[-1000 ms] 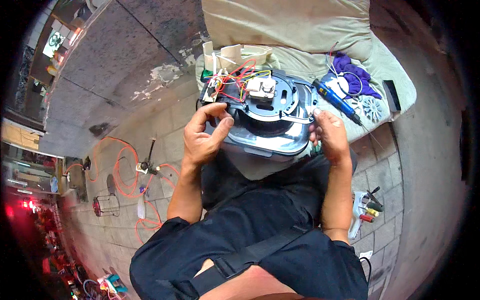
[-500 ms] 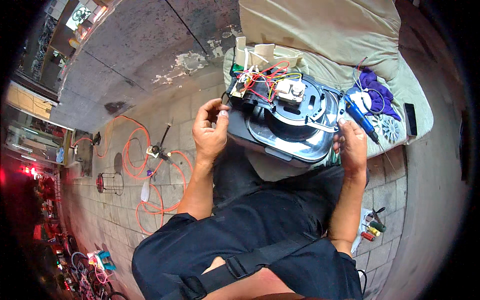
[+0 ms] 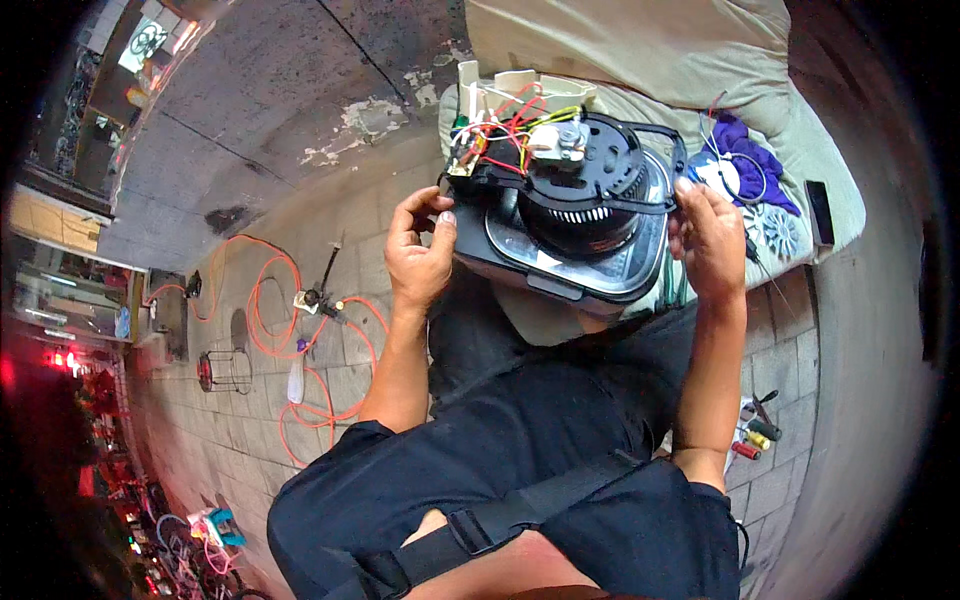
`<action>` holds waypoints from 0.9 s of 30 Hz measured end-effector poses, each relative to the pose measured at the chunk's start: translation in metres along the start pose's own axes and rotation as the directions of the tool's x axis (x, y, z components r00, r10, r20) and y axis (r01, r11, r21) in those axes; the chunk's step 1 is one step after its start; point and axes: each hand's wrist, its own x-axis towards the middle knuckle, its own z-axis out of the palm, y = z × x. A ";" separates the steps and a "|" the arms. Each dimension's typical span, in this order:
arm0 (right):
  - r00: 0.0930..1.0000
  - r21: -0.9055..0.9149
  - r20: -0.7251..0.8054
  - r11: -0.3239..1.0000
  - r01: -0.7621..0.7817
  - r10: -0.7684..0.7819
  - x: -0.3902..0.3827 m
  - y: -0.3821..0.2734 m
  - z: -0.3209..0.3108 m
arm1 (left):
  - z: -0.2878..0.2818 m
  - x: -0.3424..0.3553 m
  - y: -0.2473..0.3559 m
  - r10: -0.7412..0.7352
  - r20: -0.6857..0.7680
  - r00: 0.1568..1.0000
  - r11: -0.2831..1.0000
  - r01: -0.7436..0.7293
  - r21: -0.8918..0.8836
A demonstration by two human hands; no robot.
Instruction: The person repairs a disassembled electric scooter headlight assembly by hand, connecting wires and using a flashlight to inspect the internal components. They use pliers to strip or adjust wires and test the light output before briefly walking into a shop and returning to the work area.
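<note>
A taken-apart black appliance (image 3: 540, 282) with a shiny silver-rimmed face lies on the cushioned seat in front of me. Above that face sits a tilted round black unit (image 3: 570, 228) with a slotted side. A black plastic frame (image 3: 655, 208) surrounds its top, carrying a white block (image 3: 558, 146) and a tangle of red, yellow and white wires (image 3: 512, 140). My left hand (image 3: 420, 245) is closed at the frame's left end, thumb near the index finger. At the opposite end, my right hand (image 3: 710, 235) pinches the frame's corner.
Beige plastic pieces (image 3: 515, 88) lie behind the appliance. Right of it are a purple cloth (image 3: 750, 165), a grey finned wheel (image 3: 778, 232) and a phone (image 3: 819, 212). An orange hose (image 3: 262, 290) loops over the paving at left. Hand tools (image 3: 758, 435) lie on the ground at lower right.
Both hands have raised the black frame, its right side most. The round unit now tilts, showing more of its slotted side. My right hand now covers most of the blue power screwdriver.
</note>
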 end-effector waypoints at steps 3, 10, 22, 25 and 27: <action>1.000 0.014 0.008 1.000 0.022 -0.022 0.002 -0.012 0.009 | 0.006 0.002 0.000 0.066 0.058 0.996 0.996 -0.069 0.050; 0.991 -0.059 0.078 0.992 0.114 -0.109 0.009 -0.032 0.026 | 0.031 0.019 0.036 0.385 0.204 0.900 0.861 -0.430 0.271; 0.920 -0.204 0.297 0.925 0.322 -0.255 0.031 -0.100 0.084 | 0.071 0.059 0.095 0.572 0.193 0.797 0.737 -0.603 0.307; 0.872 -0.207 0.373 0.888 0.411 -0.316 0.043 -0.111 0.103 | 0.069 0.076 0.099 0.474 0.128 0.871 0.854 -0.490 0.176; 0.855 -0.271 0.398 0.848 0.456 -0.333 0.048 -0.122 0.116 | 0.062 0.084 0.104 0.548 0.171 0.819 0.753 -0.572 0.325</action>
